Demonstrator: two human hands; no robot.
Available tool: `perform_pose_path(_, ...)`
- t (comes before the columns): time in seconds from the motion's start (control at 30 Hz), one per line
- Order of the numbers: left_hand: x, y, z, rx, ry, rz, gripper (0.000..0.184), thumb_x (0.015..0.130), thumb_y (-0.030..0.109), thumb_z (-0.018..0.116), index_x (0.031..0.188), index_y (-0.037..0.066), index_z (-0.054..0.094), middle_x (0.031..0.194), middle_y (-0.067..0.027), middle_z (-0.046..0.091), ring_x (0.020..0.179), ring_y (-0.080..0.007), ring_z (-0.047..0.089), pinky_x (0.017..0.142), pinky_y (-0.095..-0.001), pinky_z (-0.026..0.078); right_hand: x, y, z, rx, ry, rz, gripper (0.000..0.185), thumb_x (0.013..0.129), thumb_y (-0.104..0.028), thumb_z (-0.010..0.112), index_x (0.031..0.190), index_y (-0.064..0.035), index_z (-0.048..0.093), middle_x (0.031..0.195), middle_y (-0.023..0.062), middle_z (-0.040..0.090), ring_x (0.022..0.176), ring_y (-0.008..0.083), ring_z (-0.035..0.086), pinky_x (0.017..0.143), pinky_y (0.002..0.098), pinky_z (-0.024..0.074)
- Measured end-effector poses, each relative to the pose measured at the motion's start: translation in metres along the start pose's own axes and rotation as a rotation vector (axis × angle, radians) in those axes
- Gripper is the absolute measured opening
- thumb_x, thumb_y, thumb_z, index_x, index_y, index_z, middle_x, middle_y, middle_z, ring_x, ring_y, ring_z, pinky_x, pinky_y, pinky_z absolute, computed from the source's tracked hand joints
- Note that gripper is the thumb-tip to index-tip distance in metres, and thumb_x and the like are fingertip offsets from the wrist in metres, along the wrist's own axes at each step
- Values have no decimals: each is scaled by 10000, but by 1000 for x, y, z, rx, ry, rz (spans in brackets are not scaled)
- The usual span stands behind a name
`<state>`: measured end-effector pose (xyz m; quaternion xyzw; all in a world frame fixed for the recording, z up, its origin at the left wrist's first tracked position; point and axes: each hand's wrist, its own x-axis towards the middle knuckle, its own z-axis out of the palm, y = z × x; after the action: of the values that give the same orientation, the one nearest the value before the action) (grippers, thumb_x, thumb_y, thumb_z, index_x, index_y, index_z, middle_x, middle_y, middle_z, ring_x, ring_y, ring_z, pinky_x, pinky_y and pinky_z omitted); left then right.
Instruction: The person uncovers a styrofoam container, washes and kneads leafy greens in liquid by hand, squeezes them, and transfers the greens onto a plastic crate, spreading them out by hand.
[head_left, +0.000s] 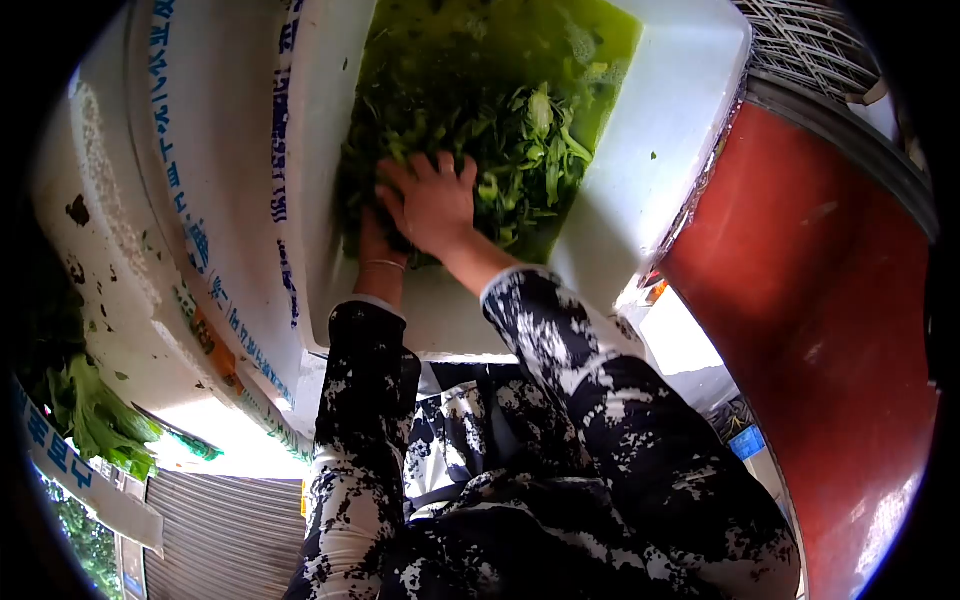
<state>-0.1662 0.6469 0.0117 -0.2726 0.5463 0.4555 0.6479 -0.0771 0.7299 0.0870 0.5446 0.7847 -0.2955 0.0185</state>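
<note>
Leafy green vegetables (535, 160) float in greenish water (480, 50) inside a deep white foam box (640, 170). My right hand (432, 200) lies on top of the leaves near the box's close side, fingers spread and pressing down, a ring on one finger. Just left of it and partly beneath, my left hand (378, 235) reaches down among the greens; its fingers are hidden by the leaves and water. A thin bracelet circles the left wrist. Both sleeves are black and white.
White foam boxes with blue lettering (215, 200) stand along the left. Loose green leaves (95, 415) hang at the lower left. A large red surface (810, 300) fills the right, with a metal wire rack (800, 40) at the top right. A ribbed shutter (225, 530) shows below.
</note>
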Motion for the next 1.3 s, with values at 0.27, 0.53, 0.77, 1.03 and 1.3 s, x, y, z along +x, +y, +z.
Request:
perform_pose_path(0.27, -3, -17, 30, 441, 303, 492, 439, 909, 232, 512, 1298, 43, 434, 1262, -71, 517, 1149, -225, 484, 960, -364, 394, 118, 43, -26, 321, -80, 487, 499, 921, -490, 334, 1151, -108, 557, 1121, 209, 579, 1042, 357, 557, 924, 498, 370)
perform_pose_path(0.53, 15, 11, 10, 1017, 331, 504, 549, 865, 266, 533, 1348, 67, 365, 1329, -111, 451, 1189, -264, 446, 974, -391, 357, 76, 167, -65, 56, 152, 574, 696, 842, -666, 305, 1375, -222, 362, 1415, 208, 292, 1311, 350, 284, 1069, 543, 126)
perform_pose_path(0.77, -43, 19, 58, 105, 26, -165, 710, 829, 635, 413, 1392, 211, 324, 1424, -75, 331, 1292, -343, 309, 999, -637, 180, 20, 145, -7, 664, 0, 525, 537, 889, -481, 400, 1349, -203, 406, 1429, 164, 290, 1330, 307, 244, 1072, 454, 195)
perform_pose_path(1.03, -26, -12, 38, -265, -211, -150, 619, 884, 586, 364, 1336, 165, 402, 1365, -58, 413, 1259, -259, 371, 1040, -435, 317, -51, 14, -31, 314, -36, 276, 506, 860, -574, 415, 1279, -300, 490, 1458, 150, 218, 1339, 439, 117, 1015, 634, 142)
perform_pose_path(1.3, -20, -6, 43, 84, 252, -315, 591, 925, 549, 280, 1393, 188, 306, 1429, -68, 313, 1303, -346, 289, 999, -644, 180, 42, 30, 11, 86, 188, 353, 454, 911, -480, 374, 1256, -209, 493, 1315, 241, 343, 1231, 462, 281, 928, 593, 236)
